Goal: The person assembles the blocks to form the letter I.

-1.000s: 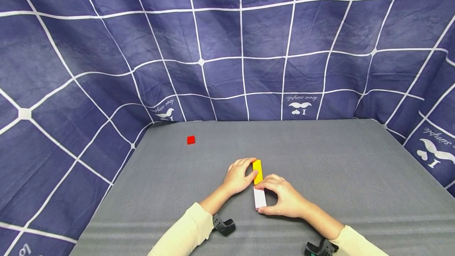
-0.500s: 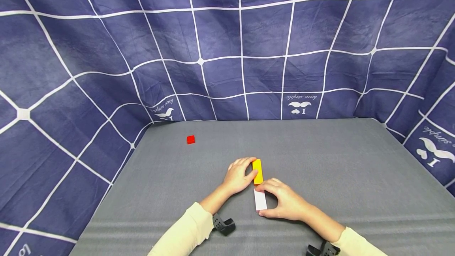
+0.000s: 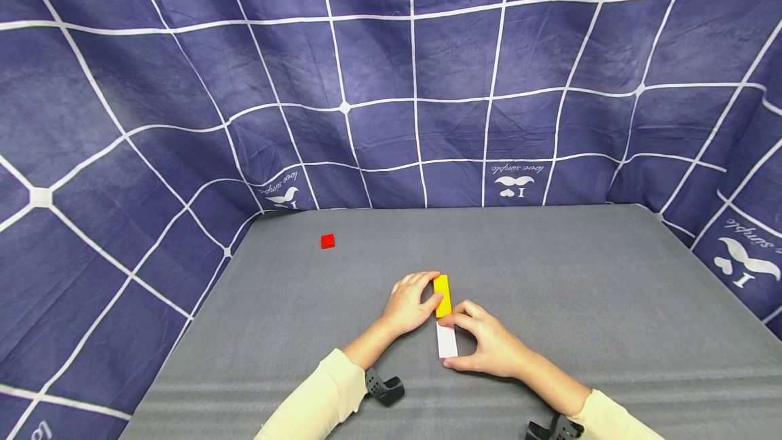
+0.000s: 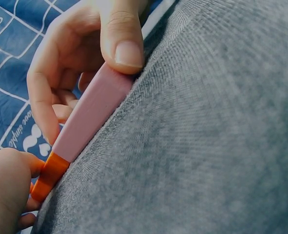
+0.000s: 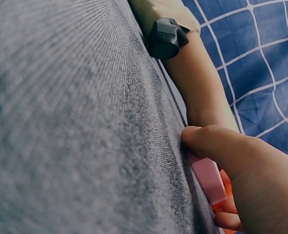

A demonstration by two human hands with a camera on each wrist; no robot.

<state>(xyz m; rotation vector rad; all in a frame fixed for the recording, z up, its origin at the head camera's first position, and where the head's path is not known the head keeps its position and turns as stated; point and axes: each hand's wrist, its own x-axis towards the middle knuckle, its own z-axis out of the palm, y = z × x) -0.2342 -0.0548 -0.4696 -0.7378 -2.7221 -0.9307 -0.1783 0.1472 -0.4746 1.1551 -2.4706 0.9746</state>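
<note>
Two rectangular blocks lie end to end on the grey cloth, touching in the left wrist view. The farther, yellow-orange block (image 3: 442, 295) is pinched by my left hand (image 3: 408, 304), thumb on the near part and a finger at the far end. Closer to me lies the pale pink block (image 3: 447, 340), nearly white in the head view. My right hand (image 3: 491, 341) grips it lengthwise, with the thumb (image 4: 126, 53) on its near end and fingers by the joint. In the right wrist view the orange block is mostly hidden behind the pink one.
A small red block (image 3: 327, 242) sits at the back left of the grey-covered table (image 3: 580, 277). Blue curtain (image 3: 391, 121) with white grid lines hangs around the back and sides. Each wrist wears a black camera mount (image 3: 385, 388).
The pink block slid slightly toward me half a second ago, showing a small gap, and now is back against the yellow-orange block. My left hand has stayed in place.
</note>
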